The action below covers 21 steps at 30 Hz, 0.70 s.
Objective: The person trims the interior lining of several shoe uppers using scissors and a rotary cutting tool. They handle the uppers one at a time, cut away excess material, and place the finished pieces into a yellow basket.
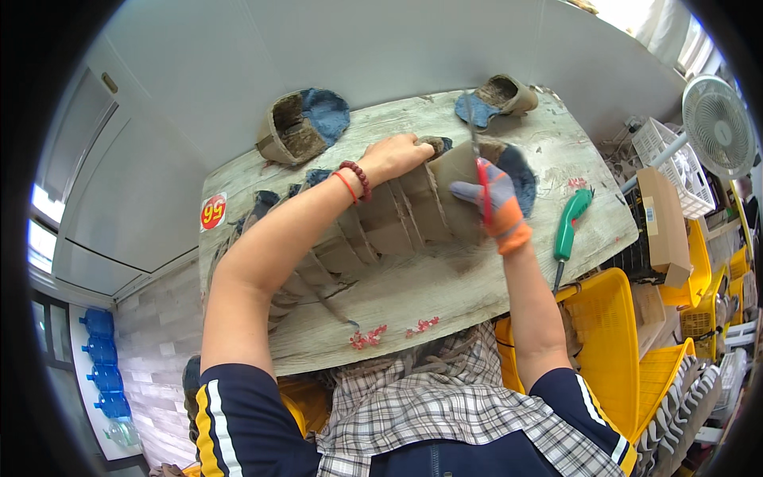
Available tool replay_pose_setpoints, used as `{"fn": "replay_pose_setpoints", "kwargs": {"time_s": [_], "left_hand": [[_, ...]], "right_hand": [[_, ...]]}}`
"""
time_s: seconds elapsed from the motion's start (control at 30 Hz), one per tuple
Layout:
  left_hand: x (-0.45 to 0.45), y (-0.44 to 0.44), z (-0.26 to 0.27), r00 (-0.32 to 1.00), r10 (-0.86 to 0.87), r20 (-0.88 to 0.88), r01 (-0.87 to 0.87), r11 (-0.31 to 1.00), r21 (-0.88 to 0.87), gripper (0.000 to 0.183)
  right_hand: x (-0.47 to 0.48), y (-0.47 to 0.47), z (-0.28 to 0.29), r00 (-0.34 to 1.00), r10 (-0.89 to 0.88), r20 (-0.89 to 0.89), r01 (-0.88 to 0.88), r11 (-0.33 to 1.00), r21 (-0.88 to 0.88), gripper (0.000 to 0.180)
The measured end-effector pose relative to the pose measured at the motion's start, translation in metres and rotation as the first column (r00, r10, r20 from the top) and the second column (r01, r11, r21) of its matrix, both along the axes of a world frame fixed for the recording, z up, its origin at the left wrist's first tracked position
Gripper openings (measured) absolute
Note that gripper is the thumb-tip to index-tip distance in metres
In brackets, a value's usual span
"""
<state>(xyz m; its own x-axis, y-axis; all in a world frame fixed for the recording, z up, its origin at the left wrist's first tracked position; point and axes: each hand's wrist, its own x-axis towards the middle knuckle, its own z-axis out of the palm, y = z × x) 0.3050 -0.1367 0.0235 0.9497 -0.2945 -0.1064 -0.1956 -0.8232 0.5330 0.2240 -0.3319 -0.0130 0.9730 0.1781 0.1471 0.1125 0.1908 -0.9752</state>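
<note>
A row of tan, fleece-lined slipper uppers [372,220] stands packed on edge across the table [393,307]. My bare left hand [396,156], with bracelets on its wrist, lies over the top of the row. Its fingertips are at an edge near the row's right end; whether they grip it is hard to tell. In a grey and orange glove, my right hand [499,206] holds red-handled scissors [484,189], blades pointing away from me. The gloved thumb lies against the end upper [456,179], which is blurred and shows dark blue lining [517,173] at its far side.
Two slippers [303,126] [506,98] with blue insoles stand at the table's back edge by the wall. A green corded power tool [572,223] lies at the right. Red scraps [368,337] lie near the front edge. Yellow baskets [602,340] and a fan [718,126] stand right of the table.
</note>
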Motion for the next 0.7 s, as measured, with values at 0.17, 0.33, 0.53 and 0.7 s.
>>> {"fn": "replay_pose_setpoints", "kwargs": {"time_s": [0.17,0.33,0.53,0.7], "left_hand": [[-0.012,-0.001,0.007,0.998,-0.004,-0.055,0.003,1.0,-0.027,0.047],[-0.012,-0.003,0.0,1.0,0.015,-0.022,-0.018,0.99,-0.143,0.04],[-0.009,-0.004,-0.006,0.999,-0.044,-0.014,0.041,0.983,-0.178,0.046],[0.009,0.013,0.001,0.994,-0.064,-0.087,0.05,0.987,-0.154,0.052]], "right_hand": [[0.006,-0.017,-0.008,0.978,0.2,-0.062,-0.182,0.958,0.222,0.039],[0.034,0.012,-0.032,0.974,0.224,-0.037,-0.213,0.957,0.196,0.043],[0.028,0.032,-0.075,0.999,0.03,0.04,-0.037,0.978,0.204,0.025],[0.002,0.007,-0.07,0.999,-0.048,-0.021,0.051,0.988,0.146,0.032]]}}
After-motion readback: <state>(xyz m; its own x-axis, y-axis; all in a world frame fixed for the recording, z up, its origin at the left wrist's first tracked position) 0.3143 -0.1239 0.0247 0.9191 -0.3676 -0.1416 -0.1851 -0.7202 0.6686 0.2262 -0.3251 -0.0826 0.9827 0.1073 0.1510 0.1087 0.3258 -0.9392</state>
